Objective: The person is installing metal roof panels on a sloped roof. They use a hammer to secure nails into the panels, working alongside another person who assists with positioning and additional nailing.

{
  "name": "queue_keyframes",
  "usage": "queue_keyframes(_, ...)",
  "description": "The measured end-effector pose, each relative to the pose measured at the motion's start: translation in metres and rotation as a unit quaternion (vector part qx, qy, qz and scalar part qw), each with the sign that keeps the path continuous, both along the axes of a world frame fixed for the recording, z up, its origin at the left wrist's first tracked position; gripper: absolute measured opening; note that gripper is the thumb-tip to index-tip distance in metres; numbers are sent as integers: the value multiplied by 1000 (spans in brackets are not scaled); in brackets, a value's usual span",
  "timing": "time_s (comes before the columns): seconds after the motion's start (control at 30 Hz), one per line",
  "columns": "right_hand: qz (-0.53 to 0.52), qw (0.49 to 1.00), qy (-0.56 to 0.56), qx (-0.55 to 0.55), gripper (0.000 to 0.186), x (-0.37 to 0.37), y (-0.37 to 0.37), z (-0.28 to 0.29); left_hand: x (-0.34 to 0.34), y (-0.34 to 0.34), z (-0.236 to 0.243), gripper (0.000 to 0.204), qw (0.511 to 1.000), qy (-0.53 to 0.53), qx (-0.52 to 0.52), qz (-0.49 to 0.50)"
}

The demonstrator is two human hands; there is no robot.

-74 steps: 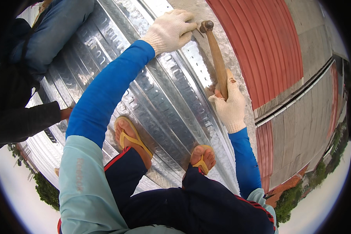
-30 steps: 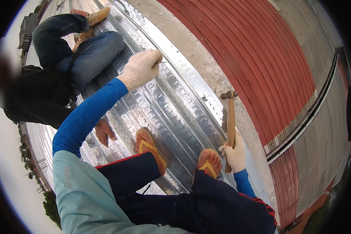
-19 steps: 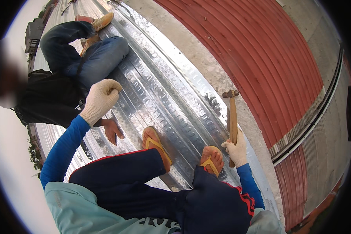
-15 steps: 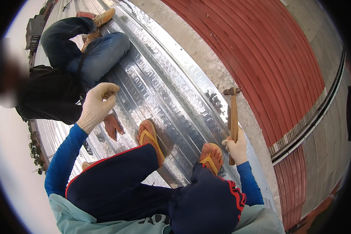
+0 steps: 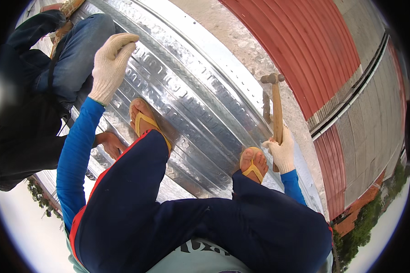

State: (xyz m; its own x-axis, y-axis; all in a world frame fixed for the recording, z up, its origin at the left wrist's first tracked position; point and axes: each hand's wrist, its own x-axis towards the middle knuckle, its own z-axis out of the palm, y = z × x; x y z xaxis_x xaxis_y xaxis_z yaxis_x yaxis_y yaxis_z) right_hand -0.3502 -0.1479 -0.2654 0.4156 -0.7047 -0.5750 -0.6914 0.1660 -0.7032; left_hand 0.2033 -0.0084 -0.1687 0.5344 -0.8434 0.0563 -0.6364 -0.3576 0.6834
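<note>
My left hand (image 5: 114, 61) in a white knit glove is raised over the shiny ribbed metal sheet (image 5: 191, 127), with thumb and fingers closed together; whatever is between them is too small to make out. My right hand (image 5: 282, 150), also gloved, grips the wooden handle of a hammer (image 5: 276, 102), held upright at the sheet's right edge, head toward the top of the view. My two feet in yellow flip-flops stand on the sheet, the left one (image 5: 143, 120) higher in view than the right (image 5: 253, 161).
A co-worker in dark top and jeans (image 5: 77, 54) sits at the left, bare hand (image 5: 111, 145) low by the sheet. A rough concrete strip (image 5: 241, 45) borders the sheet on the right. Beyond it lie red (image 5: 305, 54) and grey (image 5: 369, 136) corrugated roofs, with trees (image 5: 364, 223) farther off.
My left hand went from the sheet's upper edge down-left, then up again in view with fingers closed. The hammer now appears higher in view. My legs are more bent, and the view has shifted.
</note>
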Motion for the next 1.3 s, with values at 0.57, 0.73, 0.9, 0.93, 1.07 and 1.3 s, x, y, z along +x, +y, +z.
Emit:
queue_keyframes(0.57, 233, 957, 113, -128, 95, 184, -102, 130, 217, -156, -44, 31, 969, -208, 123, -60)
queue_keyframes(0.73, 288, 937, 180, -79, 97, 216, -119, 145, 259, -170, -83, 32, 959, -183, 207, -52)
queue_keyframes(0.9, 259, 936, 239, 1, 93, 263, -134, 161, 312, -182, -111, 25, 961, -223, 161, 14)
queue_keyframes(0.93, 265, 931, 249, 3, 93, 266, -139, 162, 322, -187, -121, 25, 951, -268, 155, 22)
queue_keyframes(1.07, 301, 917, 261, -24, 95, 240, -151, 157, 354, -197, -138, 22, 949, -268, 153, 57)
queue_keyframes(1.3, 250, 913, 317, 62, 108, 298, -150, 181, 372, -184, -171, 19, 934, -352, 53, 45)
